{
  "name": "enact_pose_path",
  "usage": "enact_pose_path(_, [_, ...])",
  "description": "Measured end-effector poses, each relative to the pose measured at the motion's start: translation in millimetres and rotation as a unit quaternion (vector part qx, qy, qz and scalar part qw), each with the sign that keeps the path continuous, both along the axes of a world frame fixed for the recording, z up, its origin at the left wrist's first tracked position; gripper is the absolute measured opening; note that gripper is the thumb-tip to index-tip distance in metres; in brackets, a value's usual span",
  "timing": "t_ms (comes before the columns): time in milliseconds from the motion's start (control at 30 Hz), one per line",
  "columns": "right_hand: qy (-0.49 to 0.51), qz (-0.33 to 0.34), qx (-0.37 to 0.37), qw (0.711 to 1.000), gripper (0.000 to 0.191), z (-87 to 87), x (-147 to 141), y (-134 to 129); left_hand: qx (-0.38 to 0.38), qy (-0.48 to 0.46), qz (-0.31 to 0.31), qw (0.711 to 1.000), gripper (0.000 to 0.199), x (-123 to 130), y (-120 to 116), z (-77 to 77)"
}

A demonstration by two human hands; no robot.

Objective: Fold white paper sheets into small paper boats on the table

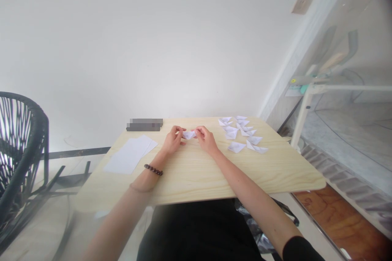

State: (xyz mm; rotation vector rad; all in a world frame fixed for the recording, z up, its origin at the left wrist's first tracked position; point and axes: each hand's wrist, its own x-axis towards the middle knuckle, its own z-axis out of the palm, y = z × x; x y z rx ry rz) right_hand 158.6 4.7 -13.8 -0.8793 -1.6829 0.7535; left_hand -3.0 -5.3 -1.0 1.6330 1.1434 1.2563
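A small white folded paper boat (188, 135) is held just above the middle of the table between both hands. My left hand (174, 140) pinches its left end, fingers curled around that side. On the opposite end, my right hand (206, 139) grips the paper between thumb and fingers. Several finished-looking paper boats (236, 147) sit in loose rows on the right of the table, apart from my hands. To the left lie flat white paper sheets (130, 155), overlapping one another.
The light wood table (196, 179) stands against a white wall. A dark blurred-out box shape (144, 124) lies at its back left. A dark woven chair (24, 159) is at the left, and a white metal frame (303, 118) rises past the right edge.
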Motion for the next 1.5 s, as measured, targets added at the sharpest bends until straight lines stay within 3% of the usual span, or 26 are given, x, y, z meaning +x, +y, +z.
enact_pose_path(267, [-0.005,-0.018,0.006,1.000,0.022,-1.2,0.5,1.5,-0.043,0.012,-0.045,0.998,0.028,-1.7,2.6,-2.1])
enact_pose_path(600, [0.016,-0.029,-0.005,0.999,0.022,-0.6,-0.4,2.3,-0.035,0.022,-0.061,0.997,0.031,-0.9,0.1,-0.3])
enact_pose_path(900, [0.006,-0.034,-0.008,0.999,0.021,-1.6,0.8,3.8,0.040,0.137,-0.032,0.989,0.031,-4.6,-1.2,1.9])
enact_pose_path(1233, [-0.015,-0.013,-0.006,1.000,0.025,-1.9,1.7,3.2,0.093,0.161,0.008,0.982,0.026,-9.3,7.2,-5.0])
enact_pose_path(1500, [-0.098,-0.008,0.094,0.991,0.024,-3.9,0.4,2.7,0.134,0.122,-0.009,0.983,0.022,-12.7,6.4,-2.2])
